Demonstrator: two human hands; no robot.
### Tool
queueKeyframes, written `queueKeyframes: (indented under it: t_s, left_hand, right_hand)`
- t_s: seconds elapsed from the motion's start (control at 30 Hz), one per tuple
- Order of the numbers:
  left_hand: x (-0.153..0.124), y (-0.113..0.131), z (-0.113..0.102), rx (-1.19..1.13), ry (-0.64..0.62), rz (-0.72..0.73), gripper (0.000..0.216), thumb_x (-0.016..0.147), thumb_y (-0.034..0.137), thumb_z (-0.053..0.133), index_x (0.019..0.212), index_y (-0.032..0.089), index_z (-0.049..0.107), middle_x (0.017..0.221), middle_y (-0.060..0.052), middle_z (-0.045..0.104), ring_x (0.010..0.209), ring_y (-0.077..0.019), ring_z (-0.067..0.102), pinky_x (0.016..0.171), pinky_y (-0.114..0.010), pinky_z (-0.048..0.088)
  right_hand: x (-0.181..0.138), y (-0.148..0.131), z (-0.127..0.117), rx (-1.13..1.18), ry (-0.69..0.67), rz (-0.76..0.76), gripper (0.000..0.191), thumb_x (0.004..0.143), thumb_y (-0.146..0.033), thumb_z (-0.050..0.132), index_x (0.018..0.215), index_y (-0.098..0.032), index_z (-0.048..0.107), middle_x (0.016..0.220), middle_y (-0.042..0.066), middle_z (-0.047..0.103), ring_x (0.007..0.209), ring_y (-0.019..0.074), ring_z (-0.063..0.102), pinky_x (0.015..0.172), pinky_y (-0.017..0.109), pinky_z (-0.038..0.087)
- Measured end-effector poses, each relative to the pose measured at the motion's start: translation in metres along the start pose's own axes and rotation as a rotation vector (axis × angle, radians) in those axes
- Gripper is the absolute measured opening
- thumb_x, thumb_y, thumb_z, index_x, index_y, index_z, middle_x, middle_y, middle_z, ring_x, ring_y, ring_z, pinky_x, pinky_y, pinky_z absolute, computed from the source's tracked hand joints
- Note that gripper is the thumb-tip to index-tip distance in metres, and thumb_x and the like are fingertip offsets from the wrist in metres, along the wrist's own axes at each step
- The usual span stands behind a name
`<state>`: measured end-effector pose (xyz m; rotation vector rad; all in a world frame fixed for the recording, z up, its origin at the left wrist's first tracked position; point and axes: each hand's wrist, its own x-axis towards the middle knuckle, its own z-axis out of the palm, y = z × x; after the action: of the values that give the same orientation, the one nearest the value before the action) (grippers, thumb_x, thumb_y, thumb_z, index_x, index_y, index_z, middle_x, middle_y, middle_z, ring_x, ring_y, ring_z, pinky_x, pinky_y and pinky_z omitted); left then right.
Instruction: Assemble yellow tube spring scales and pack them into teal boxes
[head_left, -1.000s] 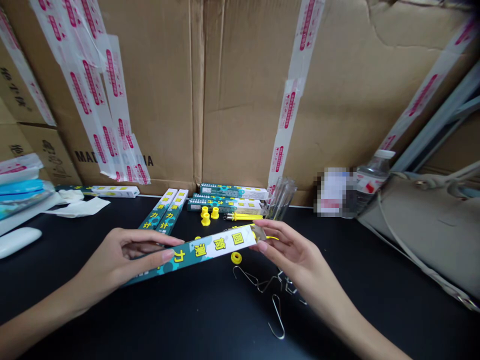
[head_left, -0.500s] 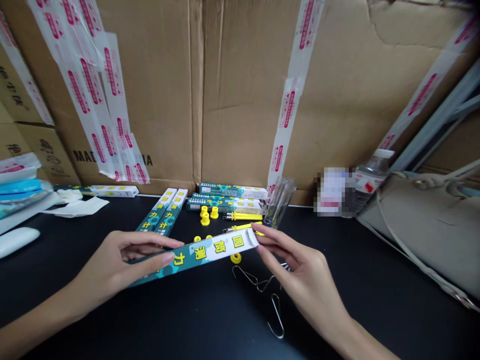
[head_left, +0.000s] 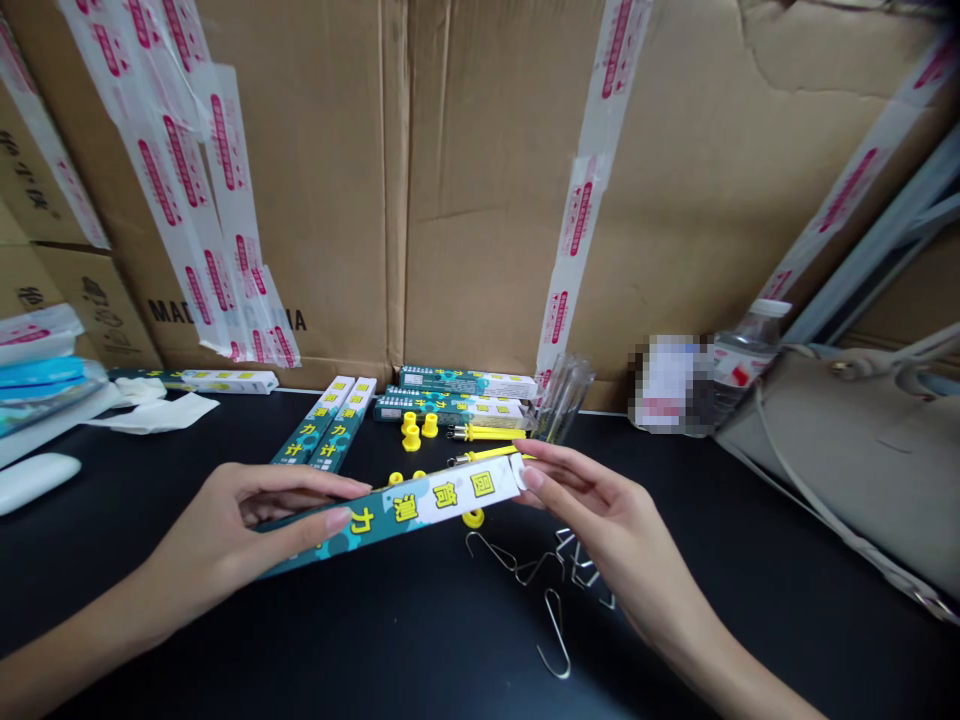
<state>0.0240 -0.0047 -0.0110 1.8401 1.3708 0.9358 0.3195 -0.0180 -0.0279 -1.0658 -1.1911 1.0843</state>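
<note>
A long, narrow teal-and-white cardboard box [head_left: 442,497] with yellow characters is held slightly tilted above the black table. My left hand [head_left: 277,520] is closed around its teal end, thumb on the printed face. At the white right end, my right hand [head_left: 600,520] pinches the small end flap [head_left: 519,474] between thumb and fingers; the flap stands partly out from the box. Below lie bent metal wire hooks [head_left: 553,635] and a yellow ring [head_left: 472,518]. Behind the box are yellow plastic caps [head_left: 411,437] and yellow rods with metal ends [head_left: 487,433].
Two similar boxes [head_left: 326,420] lie behind my left hand, with more stacked boxes [head_left: 457,408] at the back. Clear plastic tubes [head_left: 564,400] stand near them. On the right are a bottle [head_left: 742,365] and a beige bag [head_left: 862,450]. Large cartons [head_left: 480,200] line the back.
My right hand's thumb has shifted onto the end flap, which now sticks out more from the box's right end. My left hand keeps its hold.
</note>
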Motion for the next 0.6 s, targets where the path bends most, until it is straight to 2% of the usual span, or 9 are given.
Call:
queueKeyframes:
  t_s: [0.2, 0.33, 0.47, 0.6]
  left_hand:
    - [-0.0009, -0.0003, -0.0001, -0.003, -0.002, -0.009, 0.021, 0.074, 0.047, 0.076, 0.090, 0.035, 0.083, 0.099, 0.003, 0.081, 0.085, -0.0210, 0.077, 0.080, -0.023, 0.061]
    - [-0.0008, -0.0004, -0.0006, 0.012, -0.007, 0.005, 0.021, 0.074, 0.046, 0.076, 0.091, 0.035, 0.083, 0.099, 0.002, 0.081, 0.086, -0.0219, 0.077, 0.081, -0.024, 0.061]
    - [-0.0009, 0.0018, -0.0001, 0.010, -0.002, 0.004, 0.019, 0.074, 0.042, 0.077, 0.089, 0.034, 0.083, 0.096, 0.003, 0.082, 0.084, -0.0225, 0.077, 0.082, -0.027, 0.062]
    - [-0.0016, 0.0043, 0.0012, 0.006, 0.003, 0.022, 0.016, 0.074, 0.038, 0.078, 0.088, 0.034, 0.083, 0.096, 0.004, 0.082, 0.088, -0.0218, 0.077, 0.082, -0.024, 0.061]
  right_hand:
    - [0.0013, 0.0034, -0.0017, 0.039, -0.007, 0.027, 0.031, 0.076, -0.039, 0.082, 0.100, -0.020, 0.078, 0.099, 0.007, 0.079, 0.090, 0.0238, 0.075, 0.089, 0.039, 0.062]
    - [0.0018, 0.0028, -0.0018, 0.050, -0.003, 0.049, 0.031, 0.074, -0.040, 0.083, 0.097, -0.020, 0.078, 0.095, 0.007, 0.080, 0.089, 0.0242, 0.075, 0.089, 0.039, 0.062]
    - [-0.0004, -0.0004, 0.0004, -0.059, 0.015, 0.005, 0.027, 0.073, -0.041, 0.083, 0.089, -0.020, 0.077, 0.089, 0.005, 0.079, 0.084, 0.0236, 0.075, 0.082, 0.035, 0.063]
    - [-0.0025, -0.0005, 0.0018, -0.130, 0.036, -0.060, 0.023, 0.072, -0.043, 0.083, 0.078, -0.021, 0.076, 0.088, 0.005, 0.079, 0.080, 0.0233, 0.074, 0.078, 0.034, 0.063]
